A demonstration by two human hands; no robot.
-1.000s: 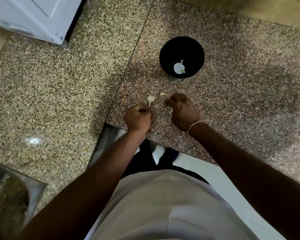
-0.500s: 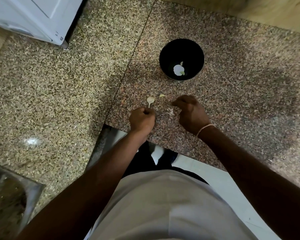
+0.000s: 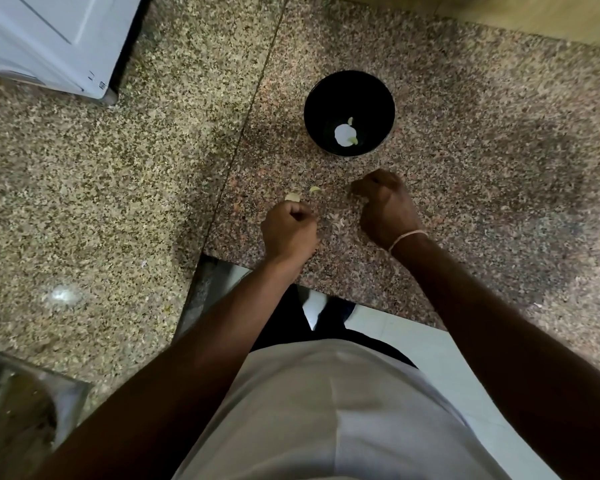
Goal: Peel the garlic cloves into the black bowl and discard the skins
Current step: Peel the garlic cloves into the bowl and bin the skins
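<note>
Lower frame: the person's pale shirt [image 3: 326, 410] and both forearms reach up toward a speckled stone counter [image 3: 465, 168]. At centre, the left hand [image 3: 289, 230] is curled into a loose fist with its fingers pressed together; whether it pinches a clove or a skin cannot be told, since the knuckles hide the fingertips. The right hand [image 3: 385, 206], just right of centre and apart from the left, is likewise curled, fingers bunched at its upper-left edge, contents unseen. Between the hands lie thin skin scraps [image 3: 340, 223] on the counter; just above the left hand rest two small pale garlic pieces [image 3: 293, 197], probably cloves or skin, though blur leaves this unsure. Farther up, above the right hand, stands the black bowl [image 3: 381, 98], holding one white peeled clove [image 3: 343, 135]. At upper left sits a white appliance [image 3: 49, 39]. To do this step well, strip the skin low over the counter, drop only bare cloves into the bowl, and gather the scraps together for discarding.
</note>
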